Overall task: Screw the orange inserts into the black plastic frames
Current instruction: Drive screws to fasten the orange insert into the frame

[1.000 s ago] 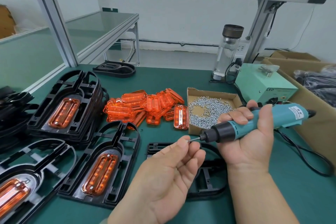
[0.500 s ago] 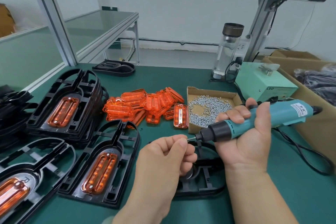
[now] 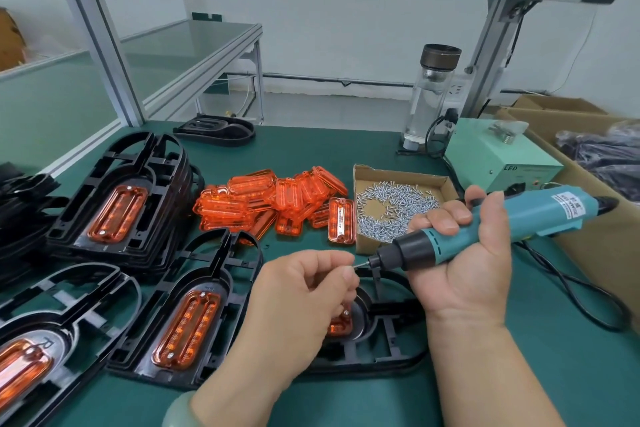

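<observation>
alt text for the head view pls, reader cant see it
A person's right hand grips a teal electric screwdriver while the left hand pinches a small screw at its bit tip, above a black frame holding an orange insert. On the green table lie a pile of loose orange inserts, a cardboard box of screws and finished frames at left.

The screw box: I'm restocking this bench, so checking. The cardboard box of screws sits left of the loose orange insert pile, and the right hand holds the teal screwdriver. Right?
Not quite. The head view shows the cardboard box of screws to the right of the orange insert pile, not left. The right hand does hold the teal screwdriver.
</observation>
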A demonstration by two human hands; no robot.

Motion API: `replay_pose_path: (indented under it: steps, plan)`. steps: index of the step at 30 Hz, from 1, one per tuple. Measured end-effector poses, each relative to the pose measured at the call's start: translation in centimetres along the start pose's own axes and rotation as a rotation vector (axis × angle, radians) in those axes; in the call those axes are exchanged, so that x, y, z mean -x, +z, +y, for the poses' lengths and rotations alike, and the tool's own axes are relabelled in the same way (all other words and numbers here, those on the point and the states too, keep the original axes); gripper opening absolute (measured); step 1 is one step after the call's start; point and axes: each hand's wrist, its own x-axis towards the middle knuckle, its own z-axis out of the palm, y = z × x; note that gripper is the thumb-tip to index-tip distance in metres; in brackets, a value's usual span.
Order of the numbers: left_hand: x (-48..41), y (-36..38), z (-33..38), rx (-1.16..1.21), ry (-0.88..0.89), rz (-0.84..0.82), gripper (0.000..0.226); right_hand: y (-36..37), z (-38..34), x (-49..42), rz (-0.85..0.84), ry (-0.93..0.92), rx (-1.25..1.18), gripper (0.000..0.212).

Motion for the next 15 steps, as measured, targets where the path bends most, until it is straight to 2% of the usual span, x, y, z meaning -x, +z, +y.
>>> replay_pose_path:
  steps: [4, 7, 9, 15]
  plan:
    - [-0.32, -0.67, -0.12, -0.082, 0.025, -0.008, 0.022, 0.06, 0.05, -0.02, 0.009, 0.004, -0.006, 0.014]
    - [-0.38, -0.76, -0.18, -0.137, 0.029, -0.007, 0.016, 0.05, 0.05, 0.04, 0.016, 0.002, -0.006, 0.015]
    - [-0.4, -0.66, -0.15, -0.128, 0.029, -0.007, 0.01, 0.09, 0.09, 0.06, 0.019, 0.003, -0.007, 0.015]
    - [-0.2, -0.04, -0.19, -0.072, 0.046, 0.014, 0.015, 0.1, 0.11, 0.09, 0.028, 0.013, -0.032, 0.016]
